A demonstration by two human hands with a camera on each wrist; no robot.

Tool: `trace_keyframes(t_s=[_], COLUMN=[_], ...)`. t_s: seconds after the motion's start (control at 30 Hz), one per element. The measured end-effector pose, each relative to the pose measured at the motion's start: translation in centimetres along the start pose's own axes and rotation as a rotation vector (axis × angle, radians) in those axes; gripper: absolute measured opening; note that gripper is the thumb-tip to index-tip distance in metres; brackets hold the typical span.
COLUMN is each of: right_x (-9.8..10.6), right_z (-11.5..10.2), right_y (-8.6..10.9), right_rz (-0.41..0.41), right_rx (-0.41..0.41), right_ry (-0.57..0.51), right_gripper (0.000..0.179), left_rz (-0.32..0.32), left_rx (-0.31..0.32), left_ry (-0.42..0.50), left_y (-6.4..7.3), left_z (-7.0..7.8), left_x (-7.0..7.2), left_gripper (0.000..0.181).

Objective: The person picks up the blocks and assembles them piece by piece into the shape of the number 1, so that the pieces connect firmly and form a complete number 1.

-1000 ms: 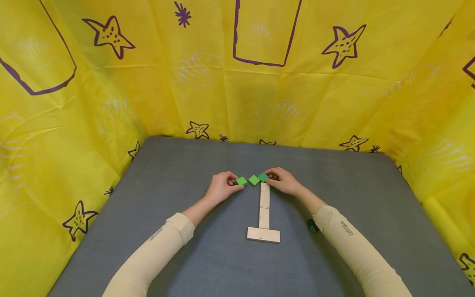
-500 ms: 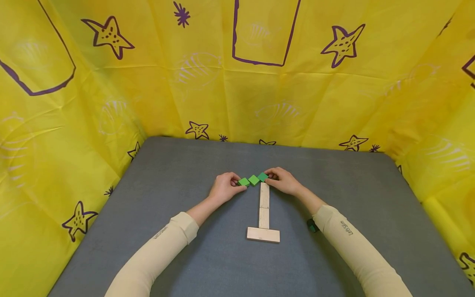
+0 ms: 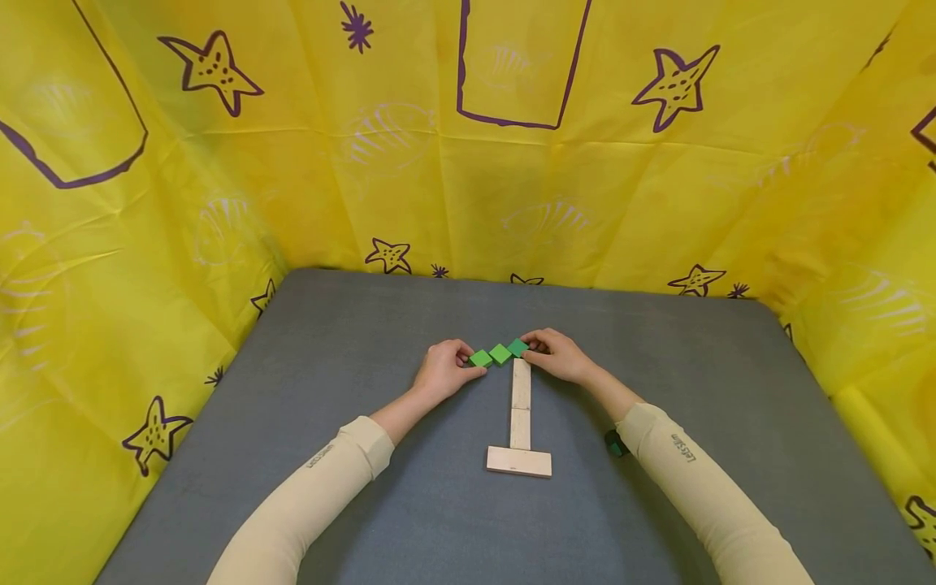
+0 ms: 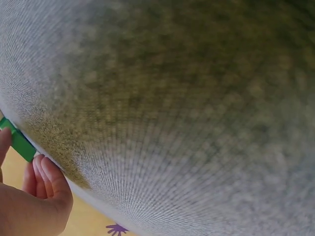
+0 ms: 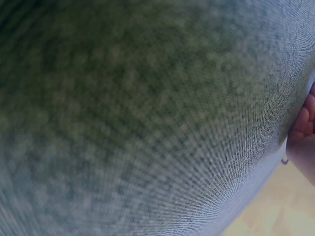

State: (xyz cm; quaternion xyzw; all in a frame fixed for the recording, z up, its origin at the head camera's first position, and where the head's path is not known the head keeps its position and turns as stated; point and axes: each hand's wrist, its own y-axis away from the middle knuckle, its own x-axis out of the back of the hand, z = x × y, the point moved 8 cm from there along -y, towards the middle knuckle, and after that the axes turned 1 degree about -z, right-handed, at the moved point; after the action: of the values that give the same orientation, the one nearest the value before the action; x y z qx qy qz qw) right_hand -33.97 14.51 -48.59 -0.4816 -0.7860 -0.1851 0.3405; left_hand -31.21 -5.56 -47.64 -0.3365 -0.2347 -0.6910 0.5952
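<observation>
Three small green blocks sit corner to corner in a slanting row on the grey table. My left hand [image 3: 442, 370] pinches the leftmost light green block [image 3: 480, 358] between thumb and fingers; the left wrist view shows a green block [image 4: 20, 144] at its fingertips. Between the hands is another light green block [image 3: 500, 353], held by neither. On the right, my right hand [image 3: 561, 359] pinches a darker green block [image 3: 517, 348]. Just below that one begins a line of two pale wooden planks [image 3: 521, 386], ending at a crosswise plank [image 3: 519, 461]. The right wrist view shows only part of the hand [image 5: 305, 137].
A grey cloth-like surface covers the table [image 3: 409, 520]. Yellow printed curtains [image 3: 468, 187] rise behind it and on both sides. A small dark object with a green part [image 3: 617, 444] shows beside the right sleeve [image 3: 695, 479].
My left hand has moved slightly right, bringing its light green block up against the middle one and closing the gap. The right hand and the planks have stayed put.
</observation>
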Motion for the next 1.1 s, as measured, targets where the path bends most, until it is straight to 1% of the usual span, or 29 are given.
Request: trace_keyframes(t_s=[0.33, 0.53, 0.73, 0.93, 1.1], right_x=[0.03, 0.01, -0.01, -0.06, -0.01], right_z=[-0.06, -0.01, -0.02, 0.13, 0.03], right_y=[0.02, 0.06, 0.07, 0.01, 0.03], right_rz=[0.0, -0.004, -0.001, -0.004, -0.004], right_rx=[-0.001, -0.01, -0.007, -0.021, -0.015], right_ry=[0.004, 0.003, 0.004, 0.008, 0.015], right_gripper=[0.033, 0.033, 0.033, 0.032, 0.033], left_rz=[0.0, 0.001, -0.003, -0.004, -0.009], left_rx=[-0.014, -0.003, -0.005, -0.008, 0.0], left_ry=[-0.022, -0.018, -0.018, -0.022, -0.025], left_y=[-0.14, -0.18, -0.21, -0.25, -0.34], left_z=[0.12, 0.07, 0.06, 0.04, 0.01], left_x=[-0.27, -0.34, -0.48, -0.56, -0.62], left_gripper=[0.031, 0.032, 0.032, 0.033, 0.033])
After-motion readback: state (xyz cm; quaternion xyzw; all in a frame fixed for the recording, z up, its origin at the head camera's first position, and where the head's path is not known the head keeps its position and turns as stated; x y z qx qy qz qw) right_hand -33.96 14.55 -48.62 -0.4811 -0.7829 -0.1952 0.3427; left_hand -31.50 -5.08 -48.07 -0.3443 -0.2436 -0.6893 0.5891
